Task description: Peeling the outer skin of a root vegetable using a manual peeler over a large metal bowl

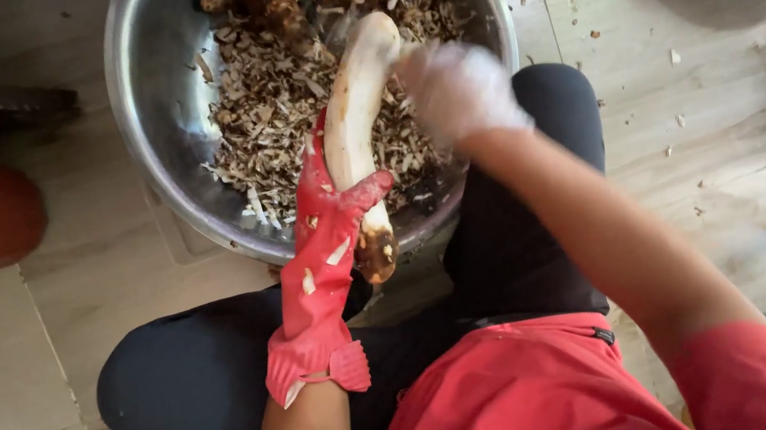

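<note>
Over the steel bowl (161, 126), both hands' fingers (370, 190) grasp a pale, mostly peeled root (352, 120).

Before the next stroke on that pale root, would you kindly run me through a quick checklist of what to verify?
1. Left hand in its red glove grips the peeled root: ok.
2. Root held over the metal bowl so the peelings fall inside: ok.
3. Right hand at the root's upper end: ok, but blurred.
4. Tool in the right hand: cannot tell.
5. Brown skin at the root's lower end removed: not ok.
6. Floor free of scraps: not ok.
</note>
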